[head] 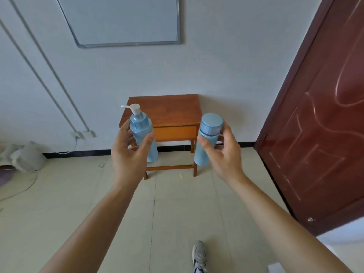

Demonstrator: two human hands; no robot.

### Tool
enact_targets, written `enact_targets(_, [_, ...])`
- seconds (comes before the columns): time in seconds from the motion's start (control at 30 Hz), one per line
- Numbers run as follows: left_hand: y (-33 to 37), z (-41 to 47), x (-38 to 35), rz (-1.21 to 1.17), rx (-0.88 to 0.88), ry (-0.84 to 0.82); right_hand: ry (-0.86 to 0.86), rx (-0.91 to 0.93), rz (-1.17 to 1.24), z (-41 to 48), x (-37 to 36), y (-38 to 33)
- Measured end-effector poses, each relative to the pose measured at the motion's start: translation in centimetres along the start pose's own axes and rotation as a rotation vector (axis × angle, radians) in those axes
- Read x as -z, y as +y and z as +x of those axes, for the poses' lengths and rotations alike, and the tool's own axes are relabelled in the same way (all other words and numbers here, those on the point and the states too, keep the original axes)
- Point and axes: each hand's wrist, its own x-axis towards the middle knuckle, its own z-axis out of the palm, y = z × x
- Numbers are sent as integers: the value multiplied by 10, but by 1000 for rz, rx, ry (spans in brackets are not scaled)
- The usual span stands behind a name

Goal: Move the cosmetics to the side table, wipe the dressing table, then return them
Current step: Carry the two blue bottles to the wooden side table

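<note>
My left hand (129, 154) grips a light blue pump bottle (142, 131) with a white pump head, held upright. In my right hand (220, 152) is a light blue capped bottle (207, 136), also upright. Both are held out in front of me, in the air above the floor. Straight ahead, against the white wall, stands a small brown wooden side table (167, 111) with a drawer; its top is bare. The two bottles hang in front of its near corners, short of it.
A dark red door (319, 119) stands open on the right. A framed whiteboard (126, 18) hangs on the wall above the table. At the left floor lie a grey object (27, 156) and cables. My shoe (200, 257) shows on the tiled floor.
</note>
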Motion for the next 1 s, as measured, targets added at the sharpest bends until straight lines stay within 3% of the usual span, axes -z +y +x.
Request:
enact_targets(0.3, [-57,178,-85,57,-5,-1,-52,1,6,198,-63,80])
enact_targets(0.53, [-94,311,-109,107,7,37,-101,10,22,330,-132,107])
enact_targets(0.8, [-183,472,-107,47,30,-38,-122,17,-30,444,-244,153])
enact_targets(1.0, [-242,592,-106,35,74,-193,-95,-53,-111,526,-313,174])
